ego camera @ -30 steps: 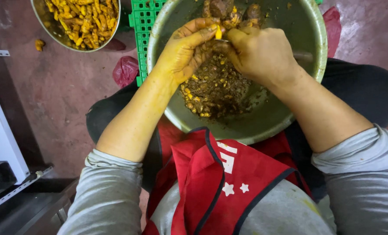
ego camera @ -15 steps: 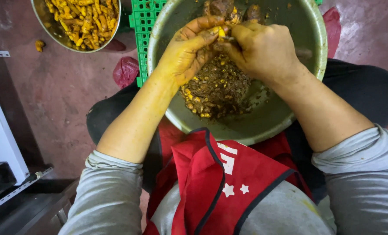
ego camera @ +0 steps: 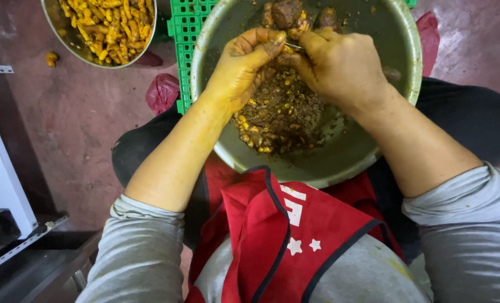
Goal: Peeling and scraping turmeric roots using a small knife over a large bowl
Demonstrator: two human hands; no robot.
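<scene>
Here the work is peeling a small yellow root piece (ego camera: 289, 49), which sits pinched between both hands just above the centre of the frame, over the big metal basin (ego camera: 413, 78) resting on the person's lap. The left hand (ego camera: 240, 70), stained deep yellow, curls its fingers and thumb around the piece; the right hand (ego camera: 342, 66) is closed around what looks like a thin blade (ego camera: 294, 46), its tip meeting the piece, though the handle is hidden in the fist. To do this well, I judge the left thumb should stay behind the edge, not ahead of it, and turn the piece a little with each short, shallow stroke. Working low over the heap of brown peelings (ego camera: 278, 115) in the middle of the basin would let scraps drop there. Unpeeled brown lumps (ego camera: 286, 12) wait at the basin's top edge. A second bowl of peeled yellow pieces (ego camera: 107, 28) stands at the upper left on the reddish floor (ego camera: 76, 118), beside a green crate (ego camera: 185, 33).
</scene>
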